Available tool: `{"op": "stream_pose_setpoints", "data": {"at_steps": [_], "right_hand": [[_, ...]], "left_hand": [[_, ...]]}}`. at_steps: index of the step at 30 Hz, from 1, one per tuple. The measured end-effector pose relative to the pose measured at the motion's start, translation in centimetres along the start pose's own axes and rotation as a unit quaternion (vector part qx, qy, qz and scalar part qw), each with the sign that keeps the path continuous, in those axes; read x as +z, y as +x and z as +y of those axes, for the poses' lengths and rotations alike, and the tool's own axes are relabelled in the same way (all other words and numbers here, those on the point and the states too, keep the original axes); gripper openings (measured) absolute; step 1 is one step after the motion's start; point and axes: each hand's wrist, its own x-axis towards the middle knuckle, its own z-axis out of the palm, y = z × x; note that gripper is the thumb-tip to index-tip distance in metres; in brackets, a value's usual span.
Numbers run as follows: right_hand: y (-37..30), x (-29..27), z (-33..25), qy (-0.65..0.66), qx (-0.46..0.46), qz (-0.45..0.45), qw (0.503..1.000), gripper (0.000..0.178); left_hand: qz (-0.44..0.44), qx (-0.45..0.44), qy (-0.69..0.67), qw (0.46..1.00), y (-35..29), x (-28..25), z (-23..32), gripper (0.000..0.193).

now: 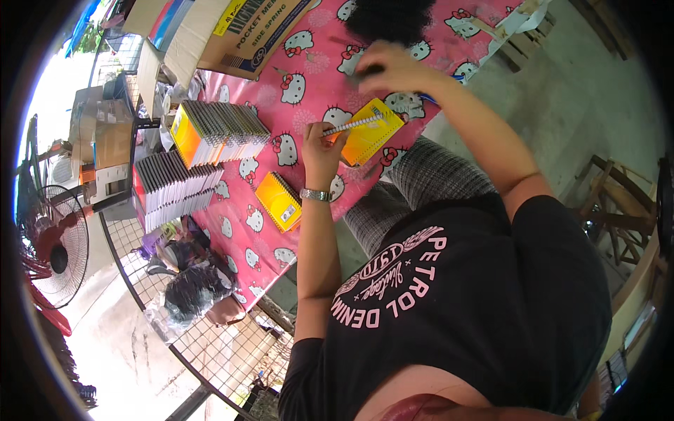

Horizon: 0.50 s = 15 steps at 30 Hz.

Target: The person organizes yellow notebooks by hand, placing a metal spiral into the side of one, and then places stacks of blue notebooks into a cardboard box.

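My left hand [325, 145], with a metal watch on its wrist, is closed in a pinch at the left end of a pale spiral binding coil [359, 123]. The coil lies across a yellow notebook [379, 140] with a row of small holes along its edge. Further off, my right hand [390, 68] is smeared by motion, and its fingers cannot be made out clearly. It is nearest to a dark heap of black coils or wires [388, 21] at the table's far side. A yellow spiral notebook [279, 202] lies left of my left wrist.
Two tall stacks of spiral notebooks, an upper stack [217, 133] and a lower stack [172, 188], stand at the left of the pink patterned tablecloth [267, 151]. A cardboard box [249, 38] sits behind them. Plastic bags [196, 291] lie near the left corner, and a fan [60, 252] stands beyond.
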Motion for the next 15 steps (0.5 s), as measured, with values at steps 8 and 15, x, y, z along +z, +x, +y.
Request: {"op": "stream_pose_setpoints", "data": {"at_steps": [8, 15], "right_hand": [[-7.2, -4.9, 10.1, -0.341, 0.217, 0.244, 0.882, 0.055], [-12.3, 0.6, 3.8, -0.275, 0.004, 0.097, 0.957, 0.051]], "left_hand": [[0.1, -0.044, -0.23, 0.967, -1.8, 1.4, -0.5, 0.02], [0.129, -0.037, -0.255, 0.957, -2.7, 2.9, -1.0, 0.016]]}}
